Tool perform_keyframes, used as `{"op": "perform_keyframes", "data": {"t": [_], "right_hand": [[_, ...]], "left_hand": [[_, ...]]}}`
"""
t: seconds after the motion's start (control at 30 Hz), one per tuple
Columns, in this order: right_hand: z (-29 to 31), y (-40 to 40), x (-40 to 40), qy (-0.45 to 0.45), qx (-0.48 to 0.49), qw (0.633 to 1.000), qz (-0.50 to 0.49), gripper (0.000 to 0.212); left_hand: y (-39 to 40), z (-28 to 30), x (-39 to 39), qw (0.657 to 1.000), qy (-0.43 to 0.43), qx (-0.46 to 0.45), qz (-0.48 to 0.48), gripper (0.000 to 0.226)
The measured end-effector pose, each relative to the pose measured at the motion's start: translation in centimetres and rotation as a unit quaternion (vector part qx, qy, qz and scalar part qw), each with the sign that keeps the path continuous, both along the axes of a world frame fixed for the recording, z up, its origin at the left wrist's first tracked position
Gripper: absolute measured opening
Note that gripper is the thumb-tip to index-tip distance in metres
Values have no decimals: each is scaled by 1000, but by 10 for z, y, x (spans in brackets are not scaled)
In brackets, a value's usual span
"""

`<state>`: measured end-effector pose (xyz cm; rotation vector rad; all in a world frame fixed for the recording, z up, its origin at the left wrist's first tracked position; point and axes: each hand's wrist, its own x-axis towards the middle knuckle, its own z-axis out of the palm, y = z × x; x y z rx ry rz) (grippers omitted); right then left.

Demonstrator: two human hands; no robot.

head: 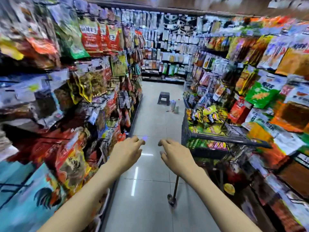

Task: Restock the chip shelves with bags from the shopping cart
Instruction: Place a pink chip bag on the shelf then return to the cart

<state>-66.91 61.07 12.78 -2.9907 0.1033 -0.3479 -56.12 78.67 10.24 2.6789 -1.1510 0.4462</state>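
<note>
Head view: narrow snack aisle, grey tiled floor (150,124) running ahead. Both arms stretched forward over the floor. Left hand (128,148) empty, fingers loosely spread and slightly bent, holding nothing. Right hand (173,152) likewise empty, fingers relaxed and drooping. Black wire-mesh shopping cart (215,136) stands just right of the right hand, against the right-hand shelves (260,84). It is loaded with yellow and green chip bags (209,115). Left-hand shelves (80,91) are packed with hanging snack packets; picture is blurred, so gaps on either side cannot be made out. Small dark plastic stool (163,97) sits farther down the aisle, a few bottles beside it.

Judgement: between placements, no bag in hand. Next move calls for the right hand to reach sideways into the cart and grip one bag by its top edge.
</note>
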Motion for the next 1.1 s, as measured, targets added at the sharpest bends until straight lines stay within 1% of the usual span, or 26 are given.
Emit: {"op": "perform_keyframes", "data": {"t": [0.2, 0.33, 0.43, 0.53, 0.67, 0.83, 0.9, 1.1], "right_hand": [[-26, -33, 80, 22, 12, 1000, -15, 29], [-38, -79, 138, 36, -8, 999, -20, 29], [-38, -117, 190, 30, -13, 999, -17, 31], [-31, -155, 244, 25, -22, 999, -16, 31], [-27, -203, 310, 28, -55, 998, -25, 32], [-49, -245, 368, 77, -52, 995, -27, 33], [-58, -265, 393, 83, -51, 995, -37, 33], [-74, -323, 468, 94, -64, 989, -91, 32]], "left_hand": [[-35, -17, 79, 1000, 10, -11, -5, 29], [-79, -27, 134, 1000, -6, 12, -2, 31], [-115, -34, 183, 1000, -13, 24, -5, 30], [-154, -30, 233, 999, -2, 36, -12, 27], [-202, -27, 304, 1000, -12, 11, -6, 29], [-243, -47, 362, 999, 31, 14, -20, 26], [-266, -53, 390, 999, 32, 14, -23, 29], [-336, -66, 490, 996, 38, 6, -75, 30]]}}
